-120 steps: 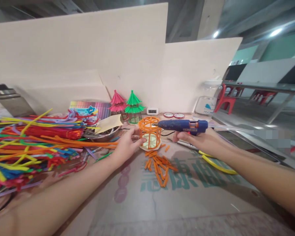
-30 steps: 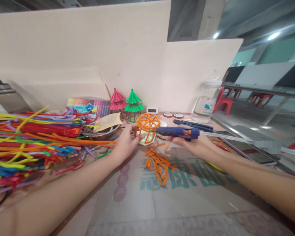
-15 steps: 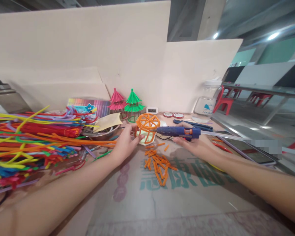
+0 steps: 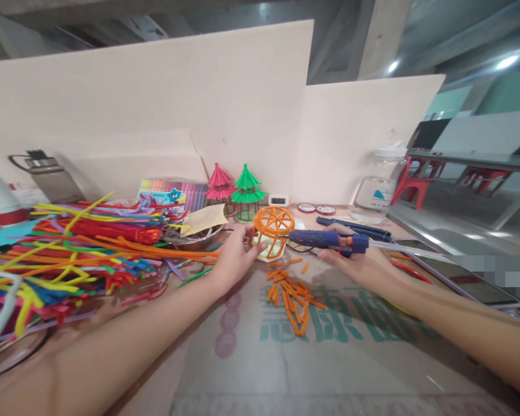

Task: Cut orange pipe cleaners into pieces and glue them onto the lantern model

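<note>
An orange pipe-cleaner frame (image 4: 274, 221) with a spoked round top on thin legs stands on a pale pad (image 4: 270, 248). My left hand (image 4: 239, 254) pinches its left side between thumb and fingers. In my right hand (image 4: 345, 254) is a blue hot glue gun (image 4: 325, 240), its nozzle pointing left at the rim of the spoked top; whether the tip touches I cannot tell. A clear glue stick (image 4: 403, 249) juts from the gun's back. Cut orange pipe-cleaner pieces (image 4: 292, 294) lie loose in front of the frame.
Heaped coloured pipe cleaners (image 4: 95, 248) cover the left side. Behind stand a pink pagoda (image 4: 219, 184), a green pagoda (image 4: 245, 188), a marker set (image 4: 169, 195) and a small clock (image 4: 278, 200). At right are a water bottle (image 4: 378, 185), a dark-blue cutter (image 4: 355, 227) and a phone (image 4: 463, 277).
The whole view has shifted, so everything sits slightly farther right and lower. Both hands keep their holds on the orange frame and the glue gun, with the nozzle still by the rim.
</note>
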`<state>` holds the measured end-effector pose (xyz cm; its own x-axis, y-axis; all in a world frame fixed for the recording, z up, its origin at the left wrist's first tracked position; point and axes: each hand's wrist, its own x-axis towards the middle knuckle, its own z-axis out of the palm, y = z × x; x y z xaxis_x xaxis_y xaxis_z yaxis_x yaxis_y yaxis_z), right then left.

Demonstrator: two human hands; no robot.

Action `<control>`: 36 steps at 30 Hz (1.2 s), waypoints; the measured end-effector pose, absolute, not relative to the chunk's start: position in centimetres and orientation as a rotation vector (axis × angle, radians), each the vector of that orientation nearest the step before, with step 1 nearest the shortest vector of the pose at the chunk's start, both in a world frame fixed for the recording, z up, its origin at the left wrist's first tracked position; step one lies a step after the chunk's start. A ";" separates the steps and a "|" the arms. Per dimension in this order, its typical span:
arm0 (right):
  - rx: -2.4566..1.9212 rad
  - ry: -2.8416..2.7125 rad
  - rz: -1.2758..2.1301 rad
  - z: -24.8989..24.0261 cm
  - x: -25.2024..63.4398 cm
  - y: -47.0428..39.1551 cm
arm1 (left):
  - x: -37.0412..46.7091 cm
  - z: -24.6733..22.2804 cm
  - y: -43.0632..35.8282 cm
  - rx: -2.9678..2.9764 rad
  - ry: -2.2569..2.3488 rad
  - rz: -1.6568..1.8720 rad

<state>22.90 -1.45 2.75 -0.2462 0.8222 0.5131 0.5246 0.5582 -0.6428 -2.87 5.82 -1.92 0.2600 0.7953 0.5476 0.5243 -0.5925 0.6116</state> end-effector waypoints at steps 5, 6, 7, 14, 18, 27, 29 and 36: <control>-1.142 -1.933 0.355 2.6 23.3 -1.2 | -2.8 -1.8 5.7 2.237 1.205 1.238; -1.148 -1.930 0.341 2.5 23.3 -1.2 | -2.8 -1.8 5.7 2.240 1.200 1.237; -1.153 -1.922 0.329 2.4 23.4 -1.1 | -2.8 -1.8 5.7 2.245 1.196 1.237; -1.127 -1.897 0.349 2.6 23.2 -1.3 | -2.9 -1.7 5.6 2.240 1.172 1.242; -1.149 -1.904 0.392 2.9 23.1 -1.4 | -2.8 -1.5 5.5 2.217 1.176 1.246; -1.146 -1.903 0.375 3.2 22.8 -1.7 | -2.6 -1.2 5.3 2.196 1.170 1.233; -1.133 -1.903 0.361 3.3 22.8 -1.7 | -2.6 -1.2 5.4 2.194 1.170 1.230; -1.107 -1.869 0.404 2.7 22.8 -1.4 | -2.6 -1.2 5.3 2.192 1.163 1.228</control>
